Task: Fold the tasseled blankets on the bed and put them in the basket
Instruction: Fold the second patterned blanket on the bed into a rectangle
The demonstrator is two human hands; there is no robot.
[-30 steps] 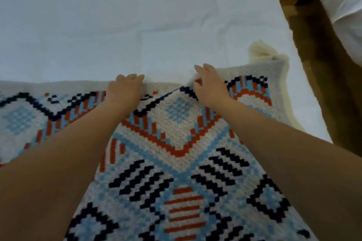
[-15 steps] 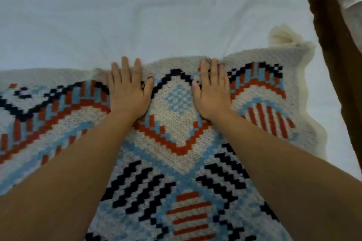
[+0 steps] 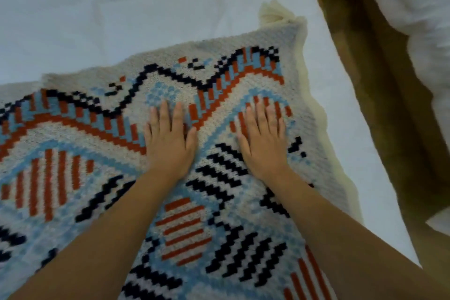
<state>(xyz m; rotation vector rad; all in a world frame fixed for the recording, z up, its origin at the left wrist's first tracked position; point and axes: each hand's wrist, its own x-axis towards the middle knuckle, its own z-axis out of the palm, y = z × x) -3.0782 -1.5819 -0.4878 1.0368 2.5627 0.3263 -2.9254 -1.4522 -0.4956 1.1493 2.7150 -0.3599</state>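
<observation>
Blanket (image 3: 243,75) in cream, blue, rust and navy, spread flat on the bed (image 3: 121,7), filling the view from 6 round to 9 o'clock and reaching up toward 1 o'clock. At that far corner, a cream tassel (image 3: 270,13) lying on the sheet; along the 3 o'clock edge, a cream fringe (image 3: 320,114). Both hands released, palms down, fingers straight and pressed flat on the blanket, grasping nothing. Near centre, left hand (image 3: 170,143), fingertips pointing to 12 o'clock at a pale blue diamond. Just beside it at 3 o'clock and not touching it, right hand (image 3: 263,143), fingers over rust stripes. Bare forearms coming in from 7 and 5 o'clock. Beyond the bed's edge, from 1 to 4 o'clock, a wooden floor (image 3: 370,105); past that, at 2 o'clock, white bedding (image 3: 414,31).
</observation>
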